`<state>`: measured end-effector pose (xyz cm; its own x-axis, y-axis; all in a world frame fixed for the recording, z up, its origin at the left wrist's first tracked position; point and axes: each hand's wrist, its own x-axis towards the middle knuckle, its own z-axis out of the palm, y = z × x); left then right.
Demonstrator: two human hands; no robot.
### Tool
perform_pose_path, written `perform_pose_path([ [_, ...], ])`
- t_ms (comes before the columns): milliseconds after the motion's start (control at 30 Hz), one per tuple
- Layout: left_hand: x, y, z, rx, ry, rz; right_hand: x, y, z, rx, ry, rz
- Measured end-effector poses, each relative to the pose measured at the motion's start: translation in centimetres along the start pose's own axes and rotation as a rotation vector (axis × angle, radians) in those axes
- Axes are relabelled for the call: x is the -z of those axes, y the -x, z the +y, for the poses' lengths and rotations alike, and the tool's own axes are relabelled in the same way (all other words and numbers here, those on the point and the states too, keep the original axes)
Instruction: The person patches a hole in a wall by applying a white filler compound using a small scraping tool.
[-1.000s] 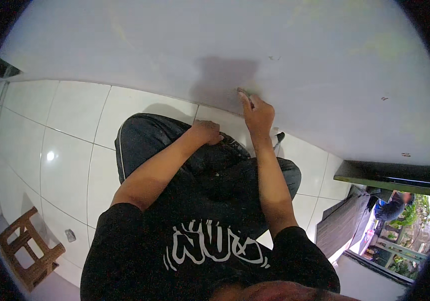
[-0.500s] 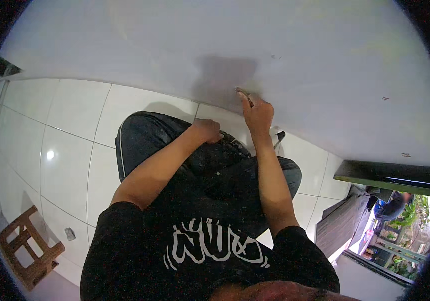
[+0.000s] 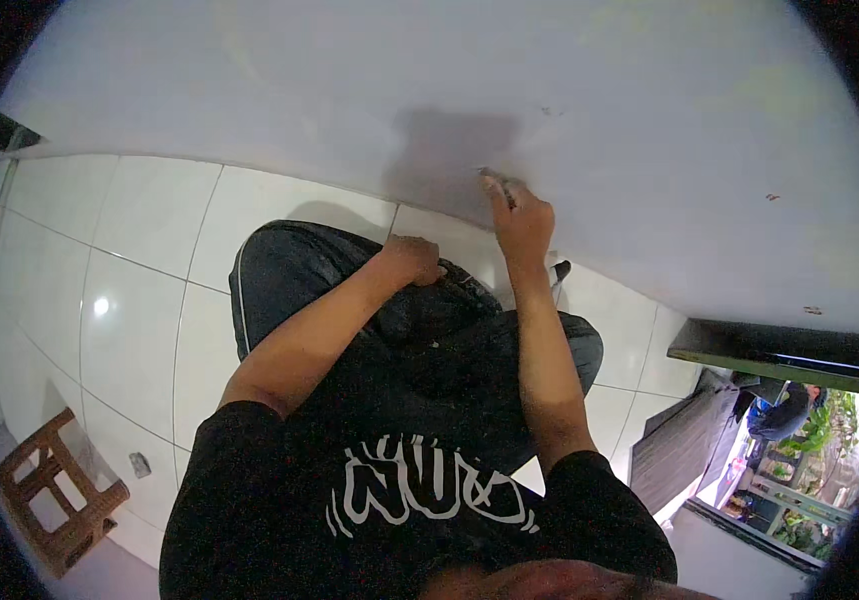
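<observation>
Against the pale wall (image 3: 669, 120), my right hand (image 3: 519, 215) pinches a small greyish object (image 3: 505, 190), too small to make out, with its tip at the wall's surface above the skirting line. A shadow falls on the wall around it. My left hand (image 3: 411, 258) rests curled on my dark-trousered lap (image 3: 299, 280); what its fingers hold, if anything, is hidden. Just right of my right wrist, partly hidden, a dark-tipped tool (image 3: 561, 272) lies on the white tiled floor (image 3: 134, 300).
A brown woven stool or frame (image 3: 54, 475) is at the lower left, near a small grey lump (image 3: 140, 465). At right are a dark green ledge (image 3: 749, 340), a grey wooden panel (image 3: 674, 450), and an opening showing plants and a person in dark clothing (image 3: 784, 415).
My right hand has shifted slightly up and to the right along the wall, still pinching the small object. My left hand stays in place on my lap.
</observation>
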<state>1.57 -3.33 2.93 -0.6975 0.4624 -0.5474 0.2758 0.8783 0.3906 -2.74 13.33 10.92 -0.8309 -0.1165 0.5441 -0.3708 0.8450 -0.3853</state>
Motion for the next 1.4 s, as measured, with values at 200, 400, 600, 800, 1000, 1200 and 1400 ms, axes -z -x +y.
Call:
perform_pose_path([
  [200, -0.2, -0.1, -0.4, -0.005, 0.007, -0.004, 0.9, -0.5, -1.2, -0.072, 0.012, -0.007],
  [400, -0.2, -0.2, -0.5, 0.010, -0.003, -0.031, 0.8, -0.4, -1.5, -0.087, 0.036, -0.042],
  [600, 0.6, 0.2, 0.8, 0.062, 0.046, -0.053, 0.2, -0.2, 0.2, 0.007, 0.032, -0.018],
  [800, 0.1, 0.0, 0.3, 0.015, 0.013, -0.063, 0.6, -0.6, 0.3, 0.040, -0.030, 0.084],
  [1000, 0.0, 0.1, 0.0, 0.061, 0.049, -0.035, 1.6, -0.9, -2.0, -0.091, -0.188, 0.090],
  [1200, -0.1, 0.2, 0.0, 0.062, 0.001, -0.033, 1.7, -0.8, -2.8, -0.112, -0.185, 0.026],
  [1400, 0.0, 0.1, 0.1, -0.007, 0.017, -0.022, 0.5, -0.4, -1.0, -0.092, -0.006, -0.127],
])
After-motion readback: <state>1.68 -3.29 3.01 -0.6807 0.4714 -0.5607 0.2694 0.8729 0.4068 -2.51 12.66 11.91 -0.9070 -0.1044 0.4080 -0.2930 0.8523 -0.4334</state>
